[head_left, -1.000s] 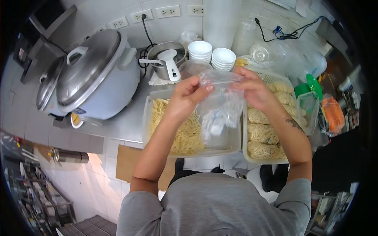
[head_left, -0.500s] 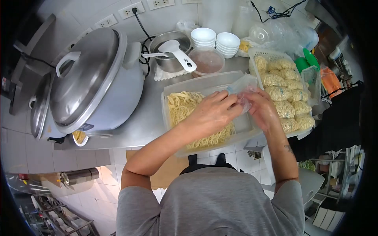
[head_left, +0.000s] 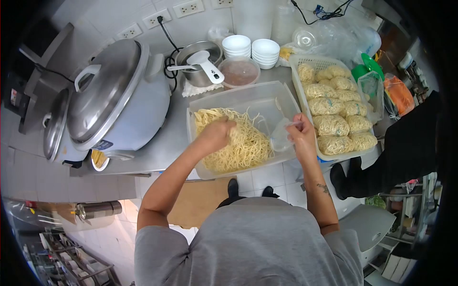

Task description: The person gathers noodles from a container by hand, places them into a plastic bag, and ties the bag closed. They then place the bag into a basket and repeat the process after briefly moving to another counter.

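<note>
A clear plastic tub (head_left: pixel 238 97) holds a heap of loose yellow noodles (head_left: pixel 245 150), mostly toward its left side. My left hand (head_left: pixel 217 135) is in the heap, its fingers curled closed on some noodles; the fingertips are partly hidden. At the tub's right side, my right hand (head_left: pixel 301 133) pinches the edge of a clear plastic bag (head_left: pixel 280 137), which hangs over the tub's inside. To the right of that hand stands a white basket (head_left: pixel 296 76) with several bagged noodle portions (head_left: pixel 330 125) stacked in rows.
Behind the tub are a steel pot (head_left: pixel 193 50) with a white ladle (head_left: pixel 206 66) across it, a lidded container (head_left: pixel 240 72) and stacked white bowls (head_left: pixel 265 51). A large rice cooker (head_left: pixel 136 102) stands at left. Another person's dark-clothed leg (head_left: pixel 403 152) is at right.
My left hand has left the bag and moved left and down into the noodles. The right hand has come slightly lower and left, still with the bag. The bag now hangs spread.
</note>
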{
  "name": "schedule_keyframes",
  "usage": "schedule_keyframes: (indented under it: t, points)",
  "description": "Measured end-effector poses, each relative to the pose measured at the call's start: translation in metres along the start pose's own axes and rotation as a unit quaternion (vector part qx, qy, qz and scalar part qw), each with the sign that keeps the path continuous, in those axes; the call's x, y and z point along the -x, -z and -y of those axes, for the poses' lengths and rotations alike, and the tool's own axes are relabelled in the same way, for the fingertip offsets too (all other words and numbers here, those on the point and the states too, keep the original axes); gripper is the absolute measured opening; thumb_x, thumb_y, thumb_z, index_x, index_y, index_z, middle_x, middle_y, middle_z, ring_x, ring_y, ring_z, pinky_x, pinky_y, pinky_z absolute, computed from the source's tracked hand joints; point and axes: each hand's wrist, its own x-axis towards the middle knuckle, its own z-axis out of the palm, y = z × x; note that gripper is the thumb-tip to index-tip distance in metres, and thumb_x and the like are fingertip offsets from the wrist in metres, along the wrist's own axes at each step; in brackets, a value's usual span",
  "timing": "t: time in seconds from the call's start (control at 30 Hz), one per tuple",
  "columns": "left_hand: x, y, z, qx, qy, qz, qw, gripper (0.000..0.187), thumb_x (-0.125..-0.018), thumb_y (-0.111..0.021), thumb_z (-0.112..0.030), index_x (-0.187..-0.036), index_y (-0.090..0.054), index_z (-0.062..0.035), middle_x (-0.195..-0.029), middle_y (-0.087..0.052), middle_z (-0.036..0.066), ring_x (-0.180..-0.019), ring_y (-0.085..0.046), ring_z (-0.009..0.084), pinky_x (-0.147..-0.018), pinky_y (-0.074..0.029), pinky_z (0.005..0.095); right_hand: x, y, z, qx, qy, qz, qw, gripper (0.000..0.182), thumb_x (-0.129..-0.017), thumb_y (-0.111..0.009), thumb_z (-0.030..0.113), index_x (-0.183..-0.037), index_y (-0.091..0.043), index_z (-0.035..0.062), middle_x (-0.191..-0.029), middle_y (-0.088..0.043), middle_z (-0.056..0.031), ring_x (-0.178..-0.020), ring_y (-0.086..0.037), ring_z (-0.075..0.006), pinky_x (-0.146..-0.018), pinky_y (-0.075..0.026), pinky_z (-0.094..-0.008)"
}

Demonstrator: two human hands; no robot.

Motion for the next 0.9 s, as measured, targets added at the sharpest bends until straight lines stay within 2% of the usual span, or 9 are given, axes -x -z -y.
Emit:
schedule_keyframes:
  t: [0.2, 0.4, 0.47, 0.57, 0.7, 0.73, 0.77, 0.83, 0.9]
  points:
    - [-0.015, 0.136, -0.076, 0.103, -0.027, -0.169, 0.980, 0.041, -0.075, -0.060, -0.004, -0.115, -0.057, 0.0017, -0.110, -0.062, 0.014, -0.097, -0.062, 0.0250, -0.083, -0.049, 0.0311, -0.011, 0.003, 0.018, -0.030, 0.045, -0.033, 0.998, 0.014, -0.082, -0.056, 0.011, -0.071, -0.050, 0.0063, -0.056, -0.041, 0.0048, -0.048, -0.036, -0.0040, -0.045, -0.029, -0.0219]
    - [-0.024, 0.237, -0.114, 0.249, -0.014, -0.250, 0.936, 0.038, -0.080, -0.058, -0.007, -0.116, -0.056, 0.0035, -0.105, -0.064, 0.014, -0.088, -0.063, 0.0166, -0.076, -0.051, 0.0289, -0.028, -0.009, 0.040, -0.048, 0.053, -0.115, 0.991, 0.014, -0.090, -0.051, 0.019, -0.095, -0.058, 0.0076, -0.063, -0.044, 0.0055, -0.050, -0.037, -0.0032, -0.042, -0.028, -0.0201]
    - [-0.018, 0.246, -0.166, 0.304, -0.020, -0.315, 0.899, 0.012, -0.087, -0.053, -0.007, -0.094, -0.057, 0.0010, -0.084, -0.063, 0.011, -0.069, -0.060, 0.0135, -0.060, -0.048, 0.0259, -0.038, -0.006, 0.037, -0.039, 0.084, -0.098, 0.991, 0.013, -0.091, -0.050, 0.019, -0.096, -0.056, 0.0080, -0.066, -0.044, 0.0054, -0.052, -0.036, -0.0033, -0.042, -0.028, -0.0206]
    - [-0.015, 0.232, -0.161, 0.308, -0.044, -0.304, 0.900, 0.013, -0.088, -0.053, -0.009, -0.097, -0.055, 0.0006, -0.086, -0.063, 0.011, -0.072, -0.061, 0.0146, -0.064, -0.049, 0.0270, -0.050, -0.005, 0.029, -0.059, 0.069, -0.104, 0.990, 0.011, -0.091, -0.049, 0.017, -0.095, -0.054, 0.0080, -0.068, -0.043, 0.0049, -0.053, -0.034, -0.0035, -0.043, -0.027, -0.0208]
    - [-0.032, 0.148, -0.093, 0.162, 0.001, -0.207, 0.965, 0.045, -0.082, -0.059, -0.013, -0.124, -0.050, 0.0000, -0.105, -0.065, 0.013, -0.090, -0.064, 0.0196, -0.078, -0.051, 0.0307, -0.055, -0.013, 0.032, -0.106, 0.025, -0.145, 0.984, 0.010, -0.088, -0.052, 0.014, -0.094, -0.052, 0.0070, -0.071, -0.044, 0.0032, -0.053, -0.036, -0.0043, -0.045, -0.030, -0.0207]
    - [-0.031, 0.111, -0.089, 0.186, 0.031, -0.180, 0.965, 0.046, -0.075, -0.061, -0.013, -0.117, -0.053, 0.0028, -0.094, -0.065, 0.019, -0.091, -0.063, 0.0295, -0.081, -0.049, 0.0386, -0.056, -0.014, 0.030, -0.083, 0.035, -0.137, 0.986, 0.014, -0.085, -0.055, 0.015, -0.096, -0.053, 0.0058, -0.075, -0.047, 0.0012, -0.058, -0.040, -0.0064, -0.048, -0.033, -0.0222]
    - [-0.039, 0.080, -0.070, 0.182, 0.048, 0.008, 0.982, 0.050, -0.075, -0.060, -0.015, -0.122, -0.051, 0.0003, -0.108, -0.060, 0.022, -0.101, -0.059, 0.0327, -0.087, -0.046, 0.0383, -0.056, -0.016, 0.027, -0.059, 0.044, -0.130, 0.989, 0.018, -0.083, -0.058, 0.015, -0.098, -0.053, 0.0047, -0.079, -0.050, -0.0008, -0.062, -0.044, -0.0085, -0.051, -0.036, -0.0237]
    - [-0.034, -0.008, -0.057, -0.065, -0.004, 0.054, 0.996, 0.050, -0.075, -0.061, -0.013, -0.124, -0.052, -0.0070, -0.112, -0.058, 0.023, -0.104, -0.058, 0.0329, -0.089, -0.046, 0.0399, -0.063, -0.021, 0.014, -0.015, 0.089, -0.122, 0.988, 0.024, -0.080, -0.063, 0.014, -0.099, -0.054, 0.0036, -0.083, -0.054, -0.0034, -0.068, -0.049, -0.0119, -0.057, -0.041, -0.0258]
    - [-0.032, -0.041, -0.071, -0.126, 0.000, 0.070, 0.990, 0.050, -0.074, -0.062, -0.012, -0.123, -0.053, -0.0081, -0.115, -0.056, 0.023, -0.106, -0.056, 0.0337, -0.090, -0.045, 0.0407, -0.076, -0.029, -0.004, 0.026, 0.161, -0.116, 0.980, 0.028, -0.077, -0.067, 0.013, -0.100, -0.053, 0.0038, -0.085, -0.055, -0.0045, -0.073, -0.051, -0.0147, -0.065, -0.044, -0.0271]
